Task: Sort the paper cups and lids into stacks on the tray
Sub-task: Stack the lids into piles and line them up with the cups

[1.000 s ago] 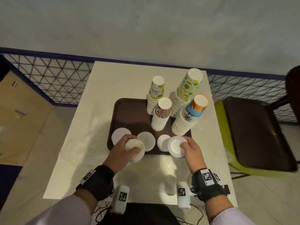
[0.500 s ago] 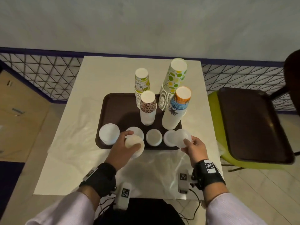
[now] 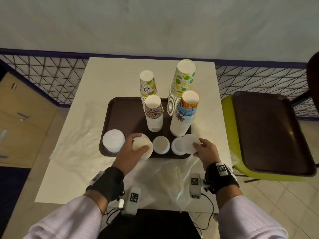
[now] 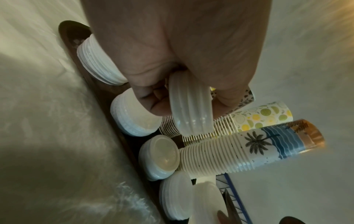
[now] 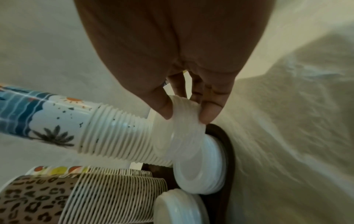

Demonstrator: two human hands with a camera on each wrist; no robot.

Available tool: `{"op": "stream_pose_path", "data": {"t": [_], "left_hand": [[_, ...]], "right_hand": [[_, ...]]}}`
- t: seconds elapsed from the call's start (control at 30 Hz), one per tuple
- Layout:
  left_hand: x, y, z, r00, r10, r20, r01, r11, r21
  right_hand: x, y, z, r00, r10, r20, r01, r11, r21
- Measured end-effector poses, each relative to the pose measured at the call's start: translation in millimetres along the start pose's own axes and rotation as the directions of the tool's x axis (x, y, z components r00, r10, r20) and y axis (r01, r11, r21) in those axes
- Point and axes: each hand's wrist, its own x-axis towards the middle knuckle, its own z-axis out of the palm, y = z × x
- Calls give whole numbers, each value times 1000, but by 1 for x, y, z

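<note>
A brown tray [image 3: 124, 116] on the white table carries several upside-down cup stacks: lime-print [image 3: 181, 87], "Hello Summer" [image 3: 148, 87], leopard [image 3: 154, 114] and palm-print [image 3: 184, 116]. Along its front edge sit several white lid stacks; the leftmost [image 3: 113, 140] is widest. My left hand [image 3: 136, 146] grips a short stack of lids [image 4: 191, 104] above the second pile [image 4: 134, 116]. My right hand [image 3: 198, 147] pinches a small stack of lids [image 5: 184, 121] tilted over the rightmost pile [image 5: 201, 166], beside the palm-print cups [image 5: 114, 133].
Clear plastic wrap [image 3: 172, 176] lies on the table [image 3: 112, 76] in front of the tray. A second brown tray [image 3: 269, 131] rests on a green chair at the right. A wire-mesh fence [image 3: 51, 78] runs behind the table.
The head camera has moved back and up. My right hand drew its lids a little right and clear of the rightmost pile; my left hand stays over the second pile with its lids.
</note>
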Motion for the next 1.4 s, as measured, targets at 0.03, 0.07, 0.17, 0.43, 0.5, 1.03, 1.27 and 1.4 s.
{"op": "stream_pose_path", "data": {"t": [0.03, 0.07, 0.17, 0.43, 0.5, 1.03, 1.27, 1.4], "left_hand": [[0, -1, -2, 1000, -8, -17, 8, 1000, -11], [1, -1, -3, 999, -15, -32, 14, 1000, -22], [3, -1, -4, 998, -39, -48, 38, 999, -34], [5, 0, 3, 999, -34, -17, 34, 999, 15], [4, 0, 3, 999, -38, -13, 38, 999, 16], [1, -2, 0, 1000, -20, -4, 20, 999, 27], [2, -6, 4, 999, -32, -5, 32, 997, 69], [2, -7, 6, 1000, -24, 12, 23, 996, 82]], "right_hand": [[0, 1, -1, 1000, -5, 5, 5, 999, -31], [-1, 1, -1, 1000, -16, 17, 17, 997, -73], [-2, -5, 6, 994, -85, 73, 100, 968, -231], [-4, -20, 28, 986, -116, 124, 162, 861, -481], [-6, -19, 29, 986, -106, 132, 159, 844, -512], [-29, -24, 49, 977, -172, 122, 211, 759, -616], [-25, -21, 61, 983, -168, 76, 175, 726, -666], [-21, -18, 60, 986, -149, 78, 162, 717, -678]]}}
